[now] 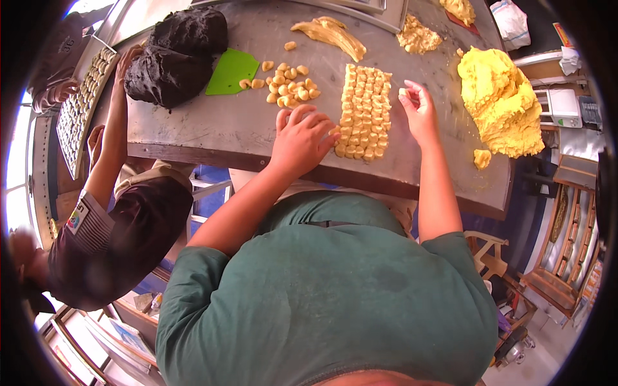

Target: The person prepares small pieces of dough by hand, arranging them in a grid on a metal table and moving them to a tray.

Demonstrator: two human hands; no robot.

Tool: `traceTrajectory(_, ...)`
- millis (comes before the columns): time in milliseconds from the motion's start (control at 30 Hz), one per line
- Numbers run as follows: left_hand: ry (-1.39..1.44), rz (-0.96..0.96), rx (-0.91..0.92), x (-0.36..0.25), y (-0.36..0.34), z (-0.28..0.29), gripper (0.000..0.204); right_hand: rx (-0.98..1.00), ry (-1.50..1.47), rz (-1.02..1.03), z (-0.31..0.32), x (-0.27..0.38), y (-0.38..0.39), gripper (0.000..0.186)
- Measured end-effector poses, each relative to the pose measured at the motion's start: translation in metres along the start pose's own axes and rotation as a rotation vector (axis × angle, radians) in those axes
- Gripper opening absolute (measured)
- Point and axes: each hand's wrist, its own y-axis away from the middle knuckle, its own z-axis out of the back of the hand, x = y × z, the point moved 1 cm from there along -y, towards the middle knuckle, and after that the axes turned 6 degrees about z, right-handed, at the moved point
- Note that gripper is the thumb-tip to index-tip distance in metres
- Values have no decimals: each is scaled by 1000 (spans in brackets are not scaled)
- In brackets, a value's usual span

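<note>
A block of small dough pieces [364,112], laid in close rows, lies on the metal table in front of me. At its near left edge, my left hand [299,141] bends over the table, thumb and forefinger closed on a small dough piece [335,130]. To the right of the block, my right hand [420,110] is raised with its fingers pinched together. A pale bit shows at those fingertips, too small to name. Rounded dough balls [290,87] lie in a loose pile beyond my left hand.
A large black dough mass [177,58] sits at left beside a green scraper [233,72]. A yellow dough mass [499,103] lies at right; a flattened dough strip [331,35] lies farther back. On the left, a co-worker's arm [111,148] reaches past a filled tray [87,106].
</note>
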Motion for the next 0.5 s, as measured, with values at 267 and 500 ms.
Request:
traceTrajectory(267, 146, 3, 146, -1, -5, 5, 23, -115, 80, -236, -14, 19, -11, 26)
traceTrajectory(500, 283, 88, 213, 3, -12, 0, 23, -186, 202, 43, -17, 29, -7, 37)
